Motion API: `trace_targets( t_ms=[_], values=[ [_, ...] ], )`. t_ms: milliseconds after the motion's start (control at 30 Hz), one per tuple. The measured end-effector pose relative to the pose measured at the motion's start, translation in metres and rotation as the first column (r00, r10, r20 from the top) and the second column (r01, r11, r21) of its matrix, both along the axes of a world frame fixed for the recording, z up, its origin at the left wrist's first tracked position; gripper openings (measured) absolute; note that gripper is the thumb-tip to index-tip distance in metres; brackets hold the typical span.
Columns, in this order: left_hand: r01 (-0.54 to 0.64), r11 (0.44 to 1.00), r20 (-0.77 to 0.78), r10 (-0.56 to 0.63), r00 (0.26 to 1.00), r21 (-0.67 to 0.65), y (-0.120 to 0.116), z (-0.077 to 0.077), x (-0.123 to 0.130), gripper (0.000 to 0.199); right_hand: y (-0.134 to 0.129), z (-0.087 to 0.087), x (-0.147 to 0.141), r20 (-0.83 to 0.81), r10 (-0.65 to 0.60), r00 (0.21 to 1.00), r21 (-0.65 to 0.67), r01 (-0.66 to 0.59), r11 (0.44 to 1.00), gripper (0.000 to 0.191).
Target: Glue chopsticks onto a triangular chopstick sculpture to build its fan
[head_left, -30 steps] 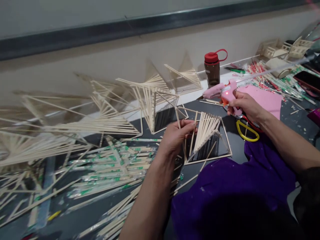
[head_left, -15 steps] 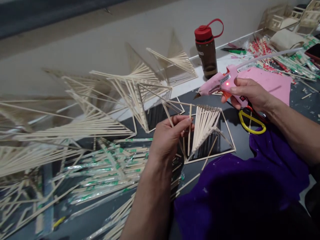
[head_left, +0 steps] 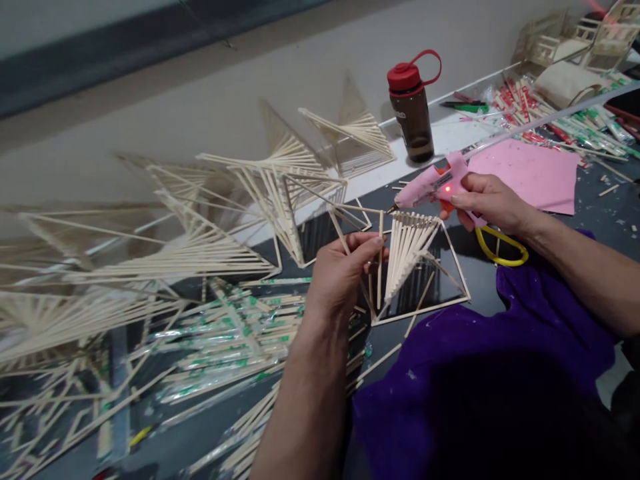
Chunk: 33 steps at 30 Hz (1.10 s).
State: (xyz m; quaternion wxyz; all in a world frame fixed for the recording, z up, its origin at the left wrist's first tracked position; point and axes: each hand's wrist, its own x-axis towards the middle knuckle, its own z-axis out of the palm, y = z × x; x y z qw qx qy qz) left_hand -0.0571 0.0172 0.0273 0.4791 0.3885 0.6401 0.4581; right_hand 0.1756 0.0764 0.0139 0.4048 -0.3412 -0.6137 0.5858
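Note:
Between its thumb and fingers, my left hand [head_left: 345,270] pinches a short wooden stick [head_left: 380,267], held upright at the left of a small stick frame [head_left: 425,312]. Slanted sticks [head_left: 407,250] fan across the inside of that frame. My right hand [head_left: 493,200] is wrapped round a pink glue gun [head_left: 425,187] with a lit red light. The gun's nozzle is close to the top of the upright stick; whether they touch I cannot tell.
Fanned stick models [head_left: 215,260] stand along the wall at left. Wrapped sticks [head_left: 240,327] lie below them. A brown bottle [head_left: 414,123] stands behind the glue gun, with a pink sheet [head_left: 530,175] to its right. Yellow-handled scissors [head_left: 505,260] lie under my right wrist.
My right hand has brought the glue gun down and left, its nozzle now closer to the stick's top. My left hand keeps its hold. The camera view has shifted slightly.

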Motion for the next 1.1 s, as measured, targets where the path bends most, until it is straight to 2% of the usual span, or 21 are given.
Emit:
trace_targets(
  t_ms=[833,900,967,1033,1100],
  values=[
    [0.005,1.0,0.013,-0.005,1.0,0.003,0.001,-0.003,-0.003,0.032,0.002,-0.004,-0.001,0.009,-0.025,1.0,0.041,0.025,0.999,0.026],
    [0.008,1.0,0.014,-0.009,1.0,0.008,0.001,-0.003,-0.003,0.029,0.003,0.004,0.0,0.016,-0.027,1.0,0.057,0.026,0.998,0.025],
    [0.004,1.0,0.007,-0.004,1.0,0.008,0.001,-0.002,-0.002,0.026,0.004,0.019,0.001,0.029,-0.04,0.999,0.105,0.037,0.994,0.022],
    [-0.012,1.0,0.001,0.012,1.0,0.0,0.0,0.0,0.001,0.02,0.005,0.041,0.0,0.06,-0.068,0.996,0.181,0.056,0.982,0.02],
    [-0.058,0.998,0.0,0.058,0.998,0.023,0.001,0.0,0.004,0.016,0.009,0.067,-0.006,0.11,-0.115,0.987,0.259,0.084,0.962,0.028]
  ],
)
